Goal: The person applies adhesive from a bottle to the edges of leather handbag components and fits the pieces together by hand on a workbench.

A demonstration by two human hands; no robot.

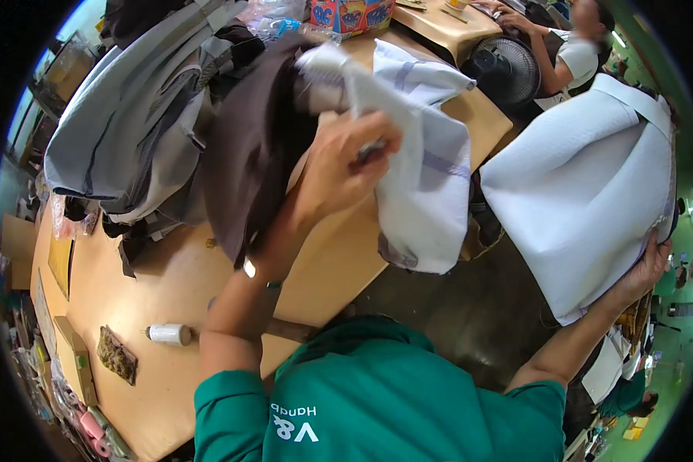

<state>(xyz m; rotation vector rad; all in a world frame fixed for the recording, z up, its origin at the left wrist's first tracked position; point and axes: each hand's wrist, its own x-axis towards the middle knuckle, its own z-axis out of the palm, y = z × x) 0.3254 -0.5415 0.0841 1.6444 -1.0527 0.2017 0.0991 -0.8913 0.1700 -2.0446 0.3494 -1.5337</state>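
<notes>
My left hand (346, 162) is raised over the table with its fingers curled. A small dark object shows between them, too little of it to name. Close beside this hand hang a dark brown cloth piece (242, 146) and a white cloth piece with a grey-violet stripe (427, 154), whose upper end is blurred by motion. Out to the right, my right hand (645, 271) grips the lower edge of a large white fabric piece (577, 185). That piece looks like a bag body with a folded band at its top, held up clear of the table.
A heap of grey and white sewn fabric pieces (131, 138) lies on the tan table (162, 277) at far left. Nearer are a small white bottle (169, 333) and a brown packet (118, 356). A black fan (507, 69) stands beside a co-worker (574, 58) at far right.
</notes>
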